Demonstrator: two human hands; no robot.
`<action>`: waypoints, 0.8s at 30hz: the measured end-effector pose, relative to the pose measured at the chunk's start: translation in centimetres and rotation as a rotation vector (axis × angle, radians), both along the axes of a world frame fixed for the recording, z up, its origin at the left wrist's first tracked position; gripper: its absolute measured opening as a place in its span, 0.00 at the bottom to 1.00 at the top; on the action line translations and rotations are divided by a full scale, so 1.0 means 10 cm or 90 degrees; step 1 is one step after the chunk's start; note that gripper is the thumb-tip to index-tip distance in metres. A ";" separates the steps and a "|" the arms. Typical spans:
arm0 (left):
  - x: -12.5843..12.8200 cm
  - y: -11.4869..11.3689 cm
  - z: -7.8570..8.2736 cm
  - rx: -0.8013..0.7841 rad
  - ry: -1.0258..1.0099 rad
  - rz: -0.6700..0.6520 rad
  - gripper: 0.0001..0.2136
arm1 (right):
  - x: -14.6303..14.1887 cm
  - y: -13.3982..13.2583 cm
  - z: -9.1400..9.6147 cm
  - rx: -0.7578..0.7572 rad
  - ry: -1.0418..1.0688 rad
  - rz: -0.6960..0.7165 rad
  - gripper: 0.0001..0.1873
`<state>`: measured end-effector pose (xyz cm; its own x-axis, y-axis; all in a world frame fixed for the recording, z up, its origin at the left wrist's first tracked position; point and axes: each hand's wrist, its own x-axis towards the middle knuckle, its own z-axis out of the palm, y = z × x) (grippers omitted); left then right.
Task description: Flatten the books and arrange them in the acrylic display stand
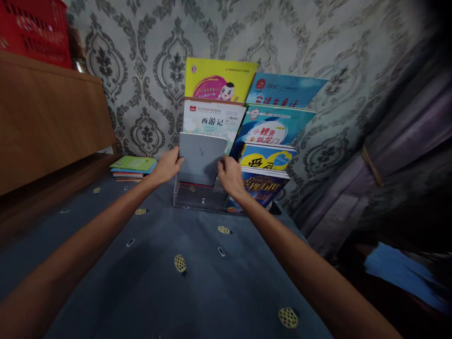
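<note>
We have the gray book (202, 160) upright between our left hand (167, 165), closed on one edge, and our right hand (231, 175), closed on the other. Just below both is the clear rack (183, 197); behind them, the white book (213, 115) (partly covered by the gray one). Beside our right hand stands the dark blue book (264, 186); left of our left hand, a book stack (133, 165) lies on pineapple-print cloth (151, 278).

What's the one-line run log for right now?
left hand: gripping left edge of grey book; right hand: gripping right edge; grey book: in front of white book; seating in clear rack: unclear
</note>
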<state>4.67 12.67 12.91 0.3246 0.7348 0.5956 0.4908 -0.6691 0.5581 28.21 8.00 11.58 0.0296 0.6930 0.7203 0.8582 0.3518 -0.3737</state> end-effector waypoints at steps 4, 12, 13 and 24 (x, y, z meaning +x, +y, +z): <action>0.06 -0.17 0.00 0.004 0.105 0.134 0.14 | -0.03 -0.02 -0.09 -0.013 0.011 -0.022 0.07; 0.08 -0.17 -0.02 0.011 0.132 0.164 0.10 | -0.18 -0.10 -0.18 0.027 0.052 -0.051 0.26; 0.08 -0.16 -0.03 0.020 0.131 0.163 0.09 | -0.19 -0.09 -0.18 0.023 0.058 -0.056 0.25; 0.12 -0.05 -0.02 0.028 0.123 0.167 0.05 | -0.27 -0.05 -0.14 0.014 0.122 -0.126 0.08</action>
<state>5.82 12.15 12.72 0.2371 0.7837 0.5741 0.7441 -0.5264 0.4113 25.55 7.50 10.23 0.2999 0.6439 0.7038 0.8254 0.1947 -0.5299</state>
